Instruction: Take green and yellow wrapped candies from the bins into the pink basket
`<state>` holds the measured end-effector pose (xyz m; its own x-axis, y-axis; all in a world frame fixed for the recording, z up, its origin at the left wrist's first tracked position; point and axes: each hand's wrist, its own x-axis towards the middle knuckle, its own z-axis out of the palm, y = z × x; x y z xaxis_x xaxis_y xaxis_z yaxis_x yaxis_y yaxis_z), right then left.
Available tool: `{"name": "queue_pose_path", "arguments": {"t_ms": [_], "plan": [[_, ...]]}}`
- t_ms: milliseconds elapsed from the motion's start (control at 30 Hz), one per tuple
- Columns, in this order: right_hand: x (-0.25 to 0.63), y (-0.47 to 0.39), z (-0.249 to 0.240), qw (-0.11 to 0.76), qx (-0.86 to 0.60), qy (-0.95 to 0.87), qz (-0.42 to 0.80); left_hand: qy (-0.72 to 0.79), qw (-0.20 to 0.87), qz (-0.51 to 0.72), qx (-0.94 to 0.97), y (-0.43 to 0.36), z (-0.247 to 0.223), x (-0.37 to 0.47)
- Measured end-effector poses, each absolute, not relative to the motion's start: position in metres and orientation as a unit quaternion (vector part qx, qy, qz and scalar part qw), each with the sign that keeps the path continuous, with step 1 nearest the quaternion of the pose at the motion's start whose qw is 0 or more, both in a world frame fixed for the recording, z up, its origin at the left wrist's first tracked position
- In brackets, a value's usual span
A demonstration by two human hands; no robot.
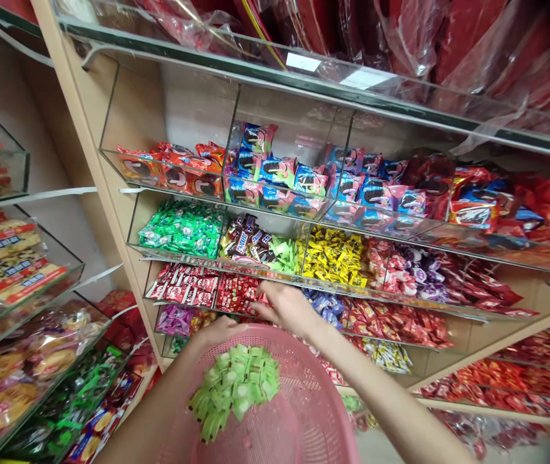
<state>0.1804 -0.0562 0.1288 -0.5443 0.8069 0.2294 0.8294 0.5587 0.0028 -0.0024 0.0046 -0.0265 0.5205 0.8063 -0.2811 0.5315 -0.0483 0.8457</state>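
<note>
A pink plastic mesh basket [323,399] is in front of me, tilted so that its inside shows. Light-green wrapped candies [238,386] lie heaped in it. My left hand [219,330] is closed on the far left part of the basket's rim. Beyond the rim, my right hand [287,306] reaches to the red candy packets [238,293] in a lower shelf bin. Its thumb and forefinger are apart at those packets, and the other fingers are partly hidden. Just above this hand are more light-green candies [283,254] beside dark-brown wrapped bars [248,238].
Clear bins on the shelves hold green candies [180,229], yellow candies [333,254] and blue-and-pink cookie packs [275,171]. A glass shelf edge [255,67] crosses above. Packaged biscuits [8,258] fill the left shelves. A wooden upright panel [88,148] divides the shelves.
</note>
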Motion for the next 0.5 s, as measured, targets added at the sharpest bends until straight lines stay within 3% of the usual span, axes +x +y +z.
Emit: {"name": "queue_pose_path", "arguments": {"t_ms": [100,233,500], "plan": [[0.201,-0.028,0.167,0.088,-0.534,-0.827,-0.153,0.466,0.492,0.143,0.721,0.005,-0.029,-0.007],[0.208,0.002,0.182,0.001,-0.564,-0.780,-0.271,0.457,0.491,0.150,0.726,0.008,-0.031,-0.009],[0.190,0.026,0.165,-0.064,-0.609,-0.747,-0.260,0.451,0.484,0.157,0.733,0.015,-0.034,-0.013]]}}
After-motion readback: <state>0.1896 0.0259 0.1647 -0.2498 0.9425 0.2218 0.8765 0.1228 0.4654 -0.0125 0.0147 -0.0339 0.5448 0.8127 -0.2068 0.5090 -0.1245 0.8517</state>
